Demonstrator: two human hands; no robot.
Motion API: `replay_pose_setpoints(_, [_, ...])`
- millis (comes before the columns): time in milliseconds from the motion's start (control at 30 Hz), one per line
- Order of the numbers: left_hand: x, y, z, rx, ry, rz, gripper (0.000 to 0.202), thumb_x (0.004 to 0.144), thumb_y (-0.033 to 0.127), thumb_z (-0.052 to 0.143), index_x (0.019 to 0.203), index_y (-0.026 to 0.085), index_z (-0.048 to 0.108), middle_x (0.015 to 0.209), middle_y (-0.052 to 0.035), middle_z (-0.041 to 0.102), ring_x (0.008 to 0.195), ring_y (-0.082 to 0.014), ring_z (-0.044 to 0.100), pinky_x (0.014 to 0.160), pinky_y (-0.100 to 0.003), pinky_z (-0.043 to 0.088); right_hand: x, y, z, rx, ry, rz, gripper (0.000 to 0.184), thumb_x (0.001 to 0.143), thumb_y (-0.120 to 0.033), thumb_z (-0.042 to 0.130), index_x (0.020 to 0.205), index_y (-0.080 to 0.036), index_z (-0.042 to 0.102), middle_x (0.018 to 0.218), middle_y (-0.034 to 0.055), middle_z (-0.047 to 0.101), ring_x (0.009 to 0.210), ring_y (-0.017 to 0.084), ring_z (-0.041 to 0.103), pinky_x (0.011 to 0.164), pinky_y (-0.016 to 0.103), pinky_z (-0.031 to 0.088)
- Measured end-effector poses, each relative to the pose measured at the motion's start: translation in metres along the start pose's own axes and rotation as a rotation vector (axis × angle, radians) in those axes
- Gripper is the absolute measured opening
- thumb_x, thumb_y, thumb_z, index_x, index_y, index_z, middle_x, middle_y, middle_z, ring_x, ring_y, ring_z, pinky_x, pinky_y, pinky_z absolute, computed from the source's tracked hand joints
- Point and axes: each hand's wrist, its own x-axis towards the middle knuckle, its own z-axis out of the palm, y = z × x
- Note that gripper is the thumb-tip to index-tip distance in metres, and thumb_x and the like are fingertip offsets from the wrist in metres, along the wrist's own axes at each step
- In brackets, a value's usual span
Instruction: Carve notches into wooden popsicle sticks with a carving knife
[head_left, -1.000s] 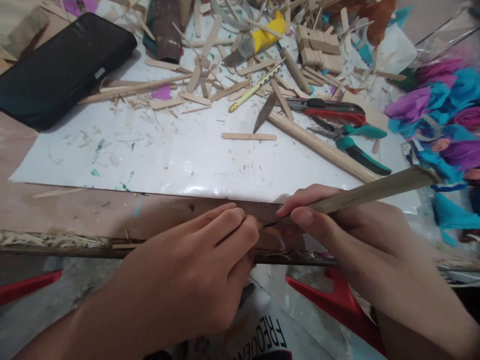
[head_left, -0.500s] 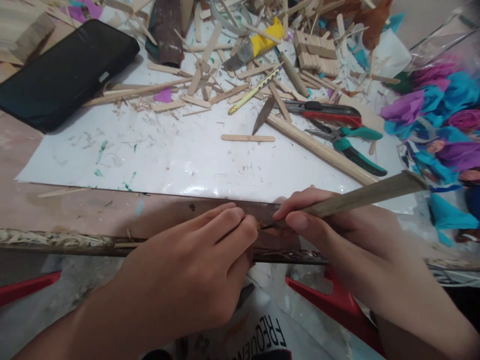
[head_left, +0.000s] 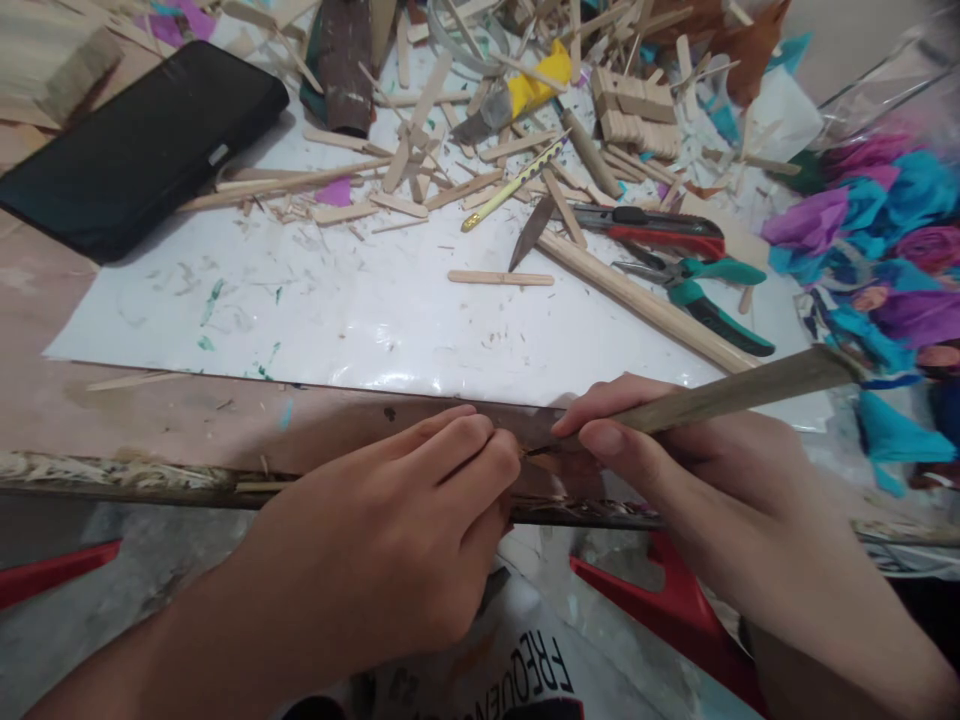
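The counter (head_left: 172,425) runs across the whole view, its near edge just below the hands. A white sheet (head_left: 352,310) covers much of it, set back from that edge. The left hand (head_left: 405,520) reaches over the near edge, its grip closed up with fingers bunched; whatever it may have hold of is hidden. The right hand (head_left: 720,490), over the same edge farther right, has its grip closed on the tool, pinched between thumb and forefinger. A black phone (head_left: 142,150) lies towards the counter's left end, partly on the sheet. Crumpled paper (head_left: 900,210), pink, purple and blue, is heaped at the right end.

A wooden-handled knife (head_left: 645,295) slants across the sheet, handle end towards the right hand. The tool (head_left: 739,395) rises rightwards above that hand, and its thin tip points at the left fingertips, above the counter's near edge; I cannot tell whether they touch. Pliers (head_left: 716,290) and a cutter (head_left: 652,225) lie beyond the knife's handle. A yellow pencil (head_left: 517,185) lies farther left, among scattered sticks. A lone stick (head_left: 501,278) lies by the knife's point. Shavings (head_left: 135,472) line the near edge at left.
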Motion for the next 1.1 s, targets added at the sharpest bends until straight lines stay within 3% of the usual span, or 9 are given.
replay_pose_setpoints(233, [-0.0006,0.0003,-0.0013,0.011,0.011,0.011,0.024,0.113,0.01,0.063,0.119,0.001,0.084,0.124,-0.0164,0.081,0.113,-0.0323,0.072,0.108,-0.046,0.062,-0.0013,0.0014,0.0016,-0.023,0.014,-0.042,0.028,0.115,-0.044,0.067,0.097,-0.027,0.081,0.091,0.0008,0.082,0.08,0.017,0.078,0.063,0.023,0.059])
replay_pose_setpoints(567, [0.0003,0.0008,0.0003,0.007,0.005,-0.004,0.023,0.112,0.01,0.063,0.119,0.002,0.083,0.122,-0.0148,0.08,0.111,-0.0321,0.071,0.106,-0.046,0.062,-0.0032,0.0024,-0.0011,0.012,-0.005,0.016,0.032,0.116,-0.048,0.066,0.097,-0.026,0.079,0.093,0.0019,0.082,0.081,0.017,0.077,0.063,0.024,0.058])
replay_pose_setpoints(867, [-0.0003,0.0014,-0.0021,-0.032,0.011,-0.036,0.022,0.112,0.01,0.065,0.116,0.005,0.085,0.123,-0.0127,0.081,0.114,-0.0313,0.072,0.106,-0.045,0.063,-0.0064,-0.0046,0.0036,-0.163,0.004,-0.154,0.023,0.119,-0.044,0.062,0.102,-0.031,0.072,0.087,-0.0062,0.077,0.075,0.013,0.073,0.064,0.021,0.057])
replay_pose_setpoints(1100, [0.0001,0.0018,-0.0014,0.012,-0.011,-0.014,0.022,0.112,0.01,0.064,0.115,0.005,0.085,0.123,-0.0126,0.081,0.113,-0.0313,0.072,0.108,-0.046,0.063,-0.0072,-0.0019,0.004,-0.077,0.002,-0.089,0.025,0.118,-0.043,0.063,0.101,-0.029,0.075,0.086,-0.0036,0.078,0.077,0.015,0.074,0.065,0.023,0.058])
